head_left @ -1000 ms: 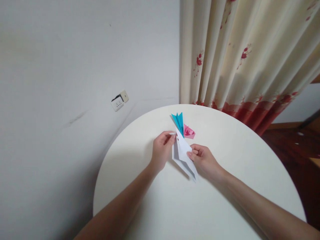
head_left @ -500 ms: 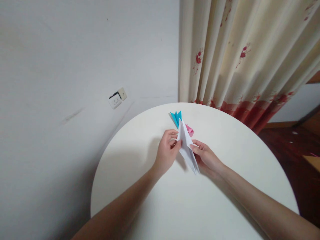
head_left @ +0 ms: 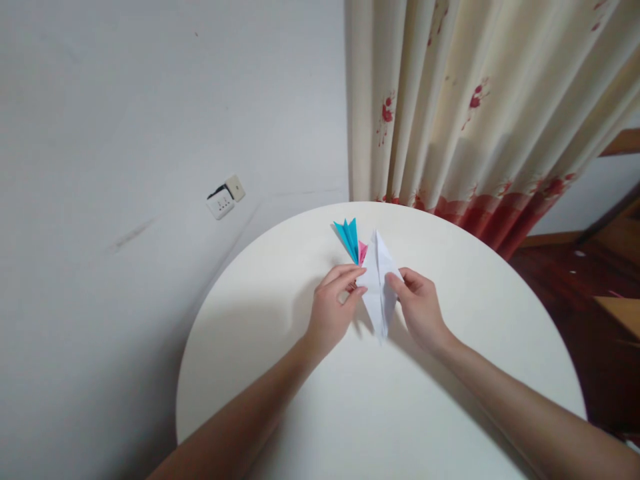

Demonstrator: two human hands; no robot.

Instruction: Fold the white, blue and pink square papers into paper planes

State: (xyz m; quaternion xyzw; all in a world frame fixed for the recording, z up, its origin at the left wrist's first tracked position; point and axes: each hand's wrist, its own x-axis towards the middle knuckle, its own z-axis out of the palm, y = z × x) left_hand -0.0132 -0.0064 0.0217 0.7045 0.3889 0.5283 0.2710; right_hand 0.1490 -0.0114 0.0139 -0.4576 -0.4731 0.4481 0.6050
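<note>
A folded sheet of white paper (head_left: 379, 287), roughly diamond-shaped with a crease line down its middle, is held up above the round table. My left hand (head_left: 334, 303) pinches its left edge between thumb and fingers. On the opposite edge, my right hand (head_left: 419, 301) grips it with the thumb on the face and the fingers behind. Just beyond the paper lies a blue pleated paper piece (head_left: 349, 239). A pink folded paper piece (head_left: 363, 251) shows beside it, partly hidden by the white paper.
The white round table (head_left: 280, 413) stands against a pale wall with a power socket (head_left: 221, 203). A cream curtain (head_left: 420, 100) with red flowers hangs behind the table's far edge. At the right a wooden piece of furniture (head_left: 620, 313) stands on the dark floor.
The white paper has turned so that its broad creased face now shows, where it stood more edge-on before. My right hand has shifted its grip along the right edge. The view has swung slightly.
</note>
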